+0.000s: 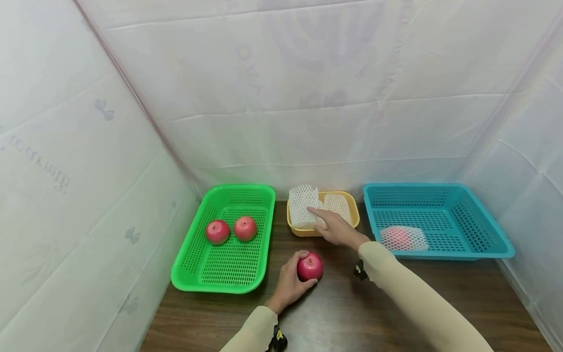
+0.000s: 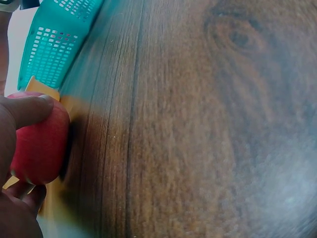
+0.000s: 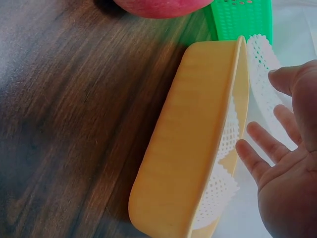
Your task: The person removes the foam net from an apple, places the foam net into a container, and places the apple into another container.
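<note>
On the table in front, a red apple [image 1: 310, 267] rests within the grip of my left hand [image 1: 290, 282]. The thumb and fingers curl around its sides, as the left wrist view also shows on the apple [image 2: 42, 141]. My right hand [image 1: 335, 227] is over the yellow basket [image 1: 303, 232], its fingers spread and extended. Right by those fingers, a white foam net sleeve [image 1: 303, 203] leans up over the basket's edge. In the right wrist view the fingers [image 3: 267, 141] are apart, with nothing pinched between them. Another foam net [image 1: 337, 205] lies inside the basket.
At left, a green basket [image 1: 264, 254] contains two red apples [image 1: 245, 229]. A blue basket [image 1: 462, 253] at right holds one apple in a foam net [image 1: 403, 238]. White sheeting [image 1: 308, 137] walls off the back and sides of the wooden table [image 1: 338, 313].
</note>
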`<state>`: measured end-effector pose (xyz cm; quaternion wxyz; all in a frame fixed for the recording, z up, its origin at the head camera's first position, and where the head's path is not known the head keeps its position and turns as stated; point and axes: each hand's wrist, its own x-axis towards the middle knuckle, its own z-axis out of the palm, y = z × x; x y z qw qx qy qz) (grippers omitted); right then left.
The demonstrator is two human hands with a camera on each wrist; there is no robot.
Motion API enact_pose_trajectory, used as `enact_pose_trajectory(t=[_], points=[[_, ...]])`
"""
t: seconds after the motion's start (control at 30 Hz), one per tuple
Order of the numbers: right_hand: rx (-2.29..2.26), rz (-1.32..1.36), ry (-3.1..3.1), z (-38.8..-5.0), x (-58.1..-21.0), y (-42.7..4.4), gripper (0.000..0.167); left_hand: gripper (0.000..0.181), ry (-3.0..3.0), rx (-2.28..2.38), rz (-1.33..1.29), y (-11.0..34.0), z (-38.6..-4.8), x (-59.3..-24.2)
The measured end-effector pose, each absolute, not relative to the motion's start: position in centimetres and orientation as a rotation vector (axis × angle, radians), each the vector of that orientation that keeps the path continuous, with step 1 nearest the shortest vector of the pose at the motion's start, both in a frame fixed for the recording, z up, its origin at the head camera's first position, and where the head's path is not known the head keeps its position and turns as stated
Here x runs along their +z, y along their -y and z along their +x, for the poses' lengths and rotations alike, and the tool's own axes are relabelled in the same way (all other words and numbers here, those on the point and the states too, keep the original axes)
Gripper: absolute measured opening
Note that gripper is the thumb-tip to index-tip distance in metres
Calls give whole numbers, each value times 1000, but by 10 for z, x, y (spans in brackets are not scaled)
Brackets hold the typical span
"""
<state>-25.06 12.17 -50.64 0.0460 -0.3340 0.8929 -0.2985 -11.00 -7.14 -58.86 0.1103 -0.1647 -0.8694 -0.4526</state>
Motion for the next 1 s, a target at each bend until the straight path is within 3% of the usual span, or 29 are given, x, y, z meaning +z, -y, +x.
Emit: enact_pose_trajectory(t=[0.4,1.0], points=[[-875,-1024,-2735,-254,-511,-120,61,72,2559,-1326,-477,71,-110,-589],[-452,-867,-2953,-252,-513,-118,57,72,2573,-1340,-474,71,-109,-588]])
